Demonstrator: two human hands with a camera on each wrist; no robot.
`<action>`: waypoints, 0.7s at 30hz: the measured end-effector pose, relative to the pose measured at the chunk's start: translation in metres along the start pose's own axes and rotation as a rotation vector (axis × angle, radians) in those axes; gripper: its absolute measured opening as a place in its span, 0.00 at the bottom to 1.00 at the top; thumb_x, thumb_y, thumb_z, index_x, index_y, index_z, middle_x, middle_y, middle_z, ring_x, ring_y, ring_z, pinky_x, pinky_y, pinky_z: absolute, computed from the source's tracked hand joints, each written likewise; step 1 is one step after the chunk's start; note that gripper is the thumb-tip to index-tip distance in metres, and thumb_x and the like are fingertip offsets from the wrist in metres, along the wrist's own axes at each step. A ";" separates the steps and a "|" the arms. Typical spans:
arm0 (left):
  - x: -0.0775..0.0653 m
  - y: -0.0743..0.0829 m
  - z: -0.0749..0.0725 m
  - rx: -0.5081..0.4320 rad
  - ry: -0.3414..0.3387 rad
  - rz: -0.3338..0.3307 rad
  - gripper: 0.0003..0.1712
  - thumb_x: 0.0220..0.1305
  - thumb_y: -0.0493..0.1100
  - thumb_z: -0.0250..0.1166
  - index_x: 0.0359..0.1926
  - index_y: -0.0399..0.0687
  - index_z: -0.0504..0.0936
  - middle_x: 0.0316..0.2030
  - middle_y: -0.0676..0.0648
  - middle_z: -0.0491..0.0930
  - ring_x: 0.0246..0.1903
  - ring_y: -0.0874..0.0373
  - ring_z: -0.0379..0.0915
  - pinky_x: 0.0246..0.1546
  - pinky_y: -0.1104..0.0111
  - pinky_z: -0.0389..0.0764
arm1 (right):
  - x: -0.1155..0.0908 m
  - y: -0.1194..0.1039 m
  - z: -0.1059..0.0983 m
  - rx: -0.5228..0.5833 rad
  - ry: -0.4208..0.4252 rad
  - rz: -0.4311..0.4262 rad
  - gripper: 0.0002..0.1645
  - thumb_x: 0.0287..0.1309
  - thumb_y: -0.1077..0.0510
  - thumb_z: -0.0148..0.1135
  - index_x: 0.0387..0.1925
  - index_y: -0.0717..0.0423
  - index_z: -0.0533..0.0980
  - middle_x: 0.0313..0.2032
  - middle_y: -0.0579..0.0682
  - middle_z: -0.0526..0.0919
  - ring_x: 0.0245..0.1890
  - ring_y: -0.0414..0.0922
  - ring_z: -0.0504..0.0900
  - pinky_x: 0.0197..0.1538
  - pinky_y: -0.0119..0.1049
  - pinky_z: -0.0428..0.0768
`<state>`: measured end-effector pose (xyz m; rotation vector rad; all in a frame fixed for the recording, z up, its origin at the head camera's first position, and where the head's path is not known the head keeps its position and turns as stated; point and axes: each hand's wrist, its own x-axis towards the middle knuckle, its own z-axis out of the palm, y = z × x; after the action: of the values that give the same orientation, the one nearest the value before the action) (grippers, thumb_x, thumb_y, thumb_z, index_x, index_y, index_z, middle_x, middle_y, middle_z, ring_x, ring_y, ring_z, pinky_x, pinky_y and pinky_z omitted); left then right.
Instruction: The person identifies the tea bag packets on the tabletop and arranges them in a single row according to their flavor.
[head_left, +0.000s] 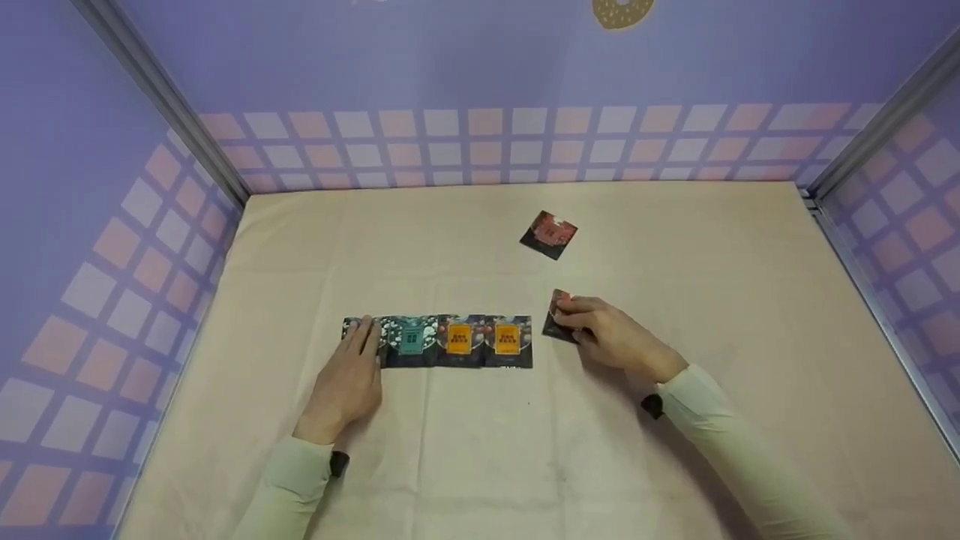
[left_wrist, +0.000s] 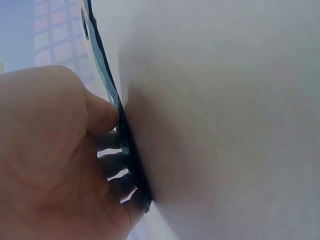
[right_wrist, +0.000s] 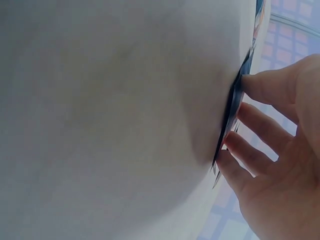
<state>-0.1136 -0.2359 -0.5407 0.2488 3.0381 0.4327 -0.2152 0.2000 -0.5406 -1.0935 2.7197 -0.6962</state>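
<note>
Several flat square packets lie in a tight side-by-side row on the cloth. My left hand [head_left: 349, 386] rests on the leftmost packet, its fingers straight and covering most of it. Beside that is a packet with a green label [head_left: 412, 339], then two with yellow labels, a middle one [head_left: 459, 341] and a right-end one [head_left: 508, 341]. Just right of the row, my right hand [head_left: 619, 337] holds a red-and-black packet [head_left: 555, 328] at a slant, thumb and fingertips on it; its right part is hidden under the fingers.
A second red-and-black packet [head_left: 549, 235] lies turned on its corner farther back. The cream cloth [head_left: 480, 450] has soft creases. Patterned walls [head_left: 480, 67] stand behind and at both sides, with metal posts [head_left: 161, 90] at the corners.
</note>
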 end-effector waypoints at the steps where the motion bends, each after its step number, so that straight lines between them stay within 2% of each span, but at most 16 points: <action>1: 0.000 0.000 0.000 -0.002 -0.002 -0.001 0.33 0.82 0.37 0.48 0.80 0.25 0.57 0.81 0.27 0.54 0.82 0.30 0.49 0.83 0.43 0.56 | -0.001 -0.001 0.000 -0.002 -0.001 -0.007 0.25 0.70 0.71 0.62 0.67 0.64 0.80 0.73 0.62 0.75 0.73 0.64 0.74 0.73 0.59 0.77; 8: 0.000 0.000 0.000 -0.010 -0.006 -0.010 0.33 0.82 0.37 0.47 0.80 0.26 0.57 0.81 0.27 0.54 0.82 0.30 0.49 0.83 0.44 0.56 | -0.004 -0.007 0.002 -0.017 -0.024 -0.043 0.25 0.71 0.70 0.63 0.67 0.64 0.79 0.73 0.62 0.75 0.74 0.64 0.73 0.74 0.59 0.76; 15: 0.000 -0.001 0.002 0.002 0.002 -0.001 0.32 0.82 0.37 0.47 0.80 0.25 0.57 0.81 0.27 0.54 0.81 0.30 0.49 0.83 0.44 0.56 | -0.011 -0.016 0.008 -0.035 -0.060 -0.039 0.25 0.73 0.67 0.62 0.69 0.61 0.79 0.75 0.58 0.74 0.76 0.61 0.71 0.74 0.57 0.76; 21: 0.000 0.000 0.002 0.006 0.016 0.003 0.32 0.82 0.36 0.47 0.80 0.24 0.58 0.81 0.26 0.55 0.81 0.29 0.51 0.82 0.44 0.58 | -0.013 -0.023 0.008 -0.058 -0.091 -0.078 0.25 0.73 0.67 0.63 0.69 0.59 0.79 0.75 0.57 0.74 0.76 0.60 0.72 0.75 0.57 0.75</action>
<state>-0.1131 -0.2358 -0.5431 0.2515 3.0555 0.4282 -0.1894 0.1910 -0.5380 -1.2190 2.6489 -0.5661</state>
